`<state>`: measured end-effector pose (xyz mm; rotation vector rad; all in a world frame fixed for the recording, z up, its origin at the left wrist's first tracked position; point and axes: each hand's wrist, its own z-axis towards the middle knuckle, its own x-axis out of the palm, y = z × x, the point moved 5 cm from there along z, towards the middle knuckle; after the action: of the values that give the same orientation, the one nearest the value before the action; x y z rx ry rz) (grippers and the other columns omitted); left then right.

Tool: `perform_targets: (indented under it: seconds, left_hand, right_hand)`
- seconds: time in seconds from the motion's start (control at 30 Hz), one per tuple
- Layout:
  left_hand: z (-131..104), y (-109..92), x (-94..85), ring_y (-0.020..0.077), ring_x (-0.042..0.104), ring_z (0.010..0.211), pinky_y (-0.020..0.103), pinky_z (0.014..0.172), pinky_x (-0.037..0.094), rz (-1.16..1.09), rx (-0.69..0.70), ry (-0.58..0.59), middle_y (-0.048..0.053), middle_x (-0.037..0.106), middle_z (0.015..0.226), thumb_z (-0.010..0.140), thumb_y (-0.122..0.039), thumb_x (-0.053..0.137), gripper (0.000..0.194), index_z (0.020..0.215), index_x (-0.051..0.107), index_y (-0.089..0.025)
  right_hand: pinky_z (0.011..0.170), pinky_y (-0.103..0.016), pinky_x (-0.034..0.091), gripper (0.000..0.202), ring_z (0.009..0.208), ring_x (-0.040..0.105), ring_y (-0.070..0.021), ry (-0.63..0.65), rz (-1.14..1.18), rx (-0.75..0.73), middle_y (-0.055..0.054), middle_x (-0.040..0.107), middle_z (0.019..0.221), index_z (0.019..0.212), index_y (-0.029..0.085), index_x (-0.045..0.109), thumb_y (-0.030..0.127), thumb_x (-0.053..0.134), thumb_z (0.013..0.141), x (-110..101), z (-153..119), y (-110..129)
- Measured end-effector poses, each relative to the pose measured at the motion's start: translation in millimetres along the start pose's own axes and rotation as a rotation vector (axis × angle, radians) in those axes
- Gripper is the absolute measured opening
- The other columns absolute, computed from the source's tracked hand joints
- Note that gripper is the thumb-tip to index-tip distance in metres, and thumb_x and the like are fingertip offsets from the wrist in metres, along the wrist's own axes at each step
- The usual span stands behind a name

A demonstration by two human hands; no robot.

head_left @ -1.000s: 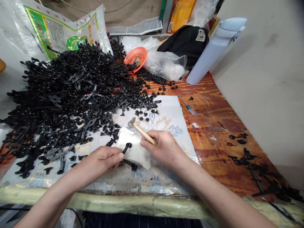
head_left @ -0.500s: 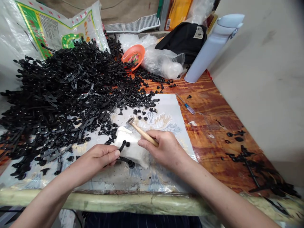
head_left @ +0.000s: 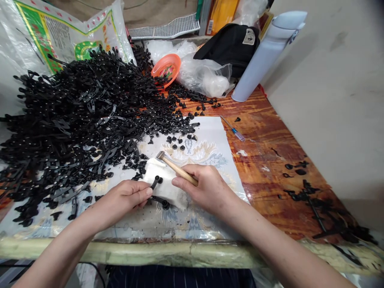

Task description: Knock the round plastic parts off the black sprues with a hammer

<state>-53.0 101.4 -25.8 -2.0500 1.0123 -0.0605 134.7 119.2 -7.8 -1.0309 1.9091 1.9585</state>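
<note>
My left hand (head_left: 132, 195) pinches a black plastic part (head_left: 159, 200) whose two arms spread over a white block (head_left: 172, 188). One arm's end touches or nearly touches a small black round piece (head_left: 160, 180) on the block. In my right hand (head_left: 204, 182) is the wooden handle of a small hammer (head_left: 179, 169); its metal head is raised near the block's far left corner. The block rests on a patterned plastic-covered sheet (head_left: 214, 154).
A large heap of black parts (head_left: 75, 108) fills the left. Behind stand an orange dish (head_left: 167, 71), a plastic bag (head_left: 210, 80), a black cap (head_left: 229, 48) and a pale bottle (head_left: 267, 60). A screwdriver (head_left: 238, 133) and more black parts (head_left: 312, 204) lie to the right.
The held black part's upper arm has come closer to the small round piece on the block. The hammer has barely shifted, and the whole view has moved slightly.
</note>
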Motion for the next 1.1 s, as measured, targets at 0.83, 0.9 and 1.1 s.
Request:
perform_targets:
  seconds: [0.83, 0.9, 1.1]
  left_hand:
    - [7.9, -6.7, -12.3, 0.0131, 0.034, 0.051, 0.026, 0.051, 0.026, 0.202, -0.015, 0.114, -0.005, 0.039, 0.052, 0.085, -0.047, 0.044, 0.039, 0.056, 0.045, -0.021]
    - [8.1, -8.1, -12.7, 0.0126, 0.033, 0.051, 0.026, 0.051, 0.026, 0.205, -0.020, 0.134, -0.005, 0.038, 0.052, 0.085, -0.046, 0.044, 0.039, 0.056, 0.045, -0.021]
    - [8.5, -7.5, -12.4, 0.0122, 0.030, 0.050, 0.027, 0.050, 0.024, 0.167, -0.026, 0.153, -0.006, 0.036, 0.051, 0.085, -0.045, 0.045, 0.037, 0.056, 0.044, -0.021]
  right_hand:
    - [0.062, -0.031, 0.053, 0.045, 0.068, 0.066, -0.0189, 0.002, -0.163, -0.329, -0.009, 0.071, 0.089, 0.140, 0.022, 0.042, 0.021, 0.040, 0.095, -14.8, -32.0, 23.8]
    - [0.061, -0.030, 0.053, 0.047, 0.068, 0.066, -0.0180, -0.054, -0.126, -0.369, -0.009, 0.071, 0.093, 0.142, 0.022, 0.039, 0.020, 0.040, 0.095, -14.8, -33.6, 24.0]
    - [0.066, -0.033, 0.057, 0.045, 0.079, 0.070, -0.0215, 0.045, -0.173, -0.260, -0.011, 0.071, 0.099, 0.138, 0.020, 0.045, 0.021, 0.037, 0.094, -0.5, -32.9, 12.4]
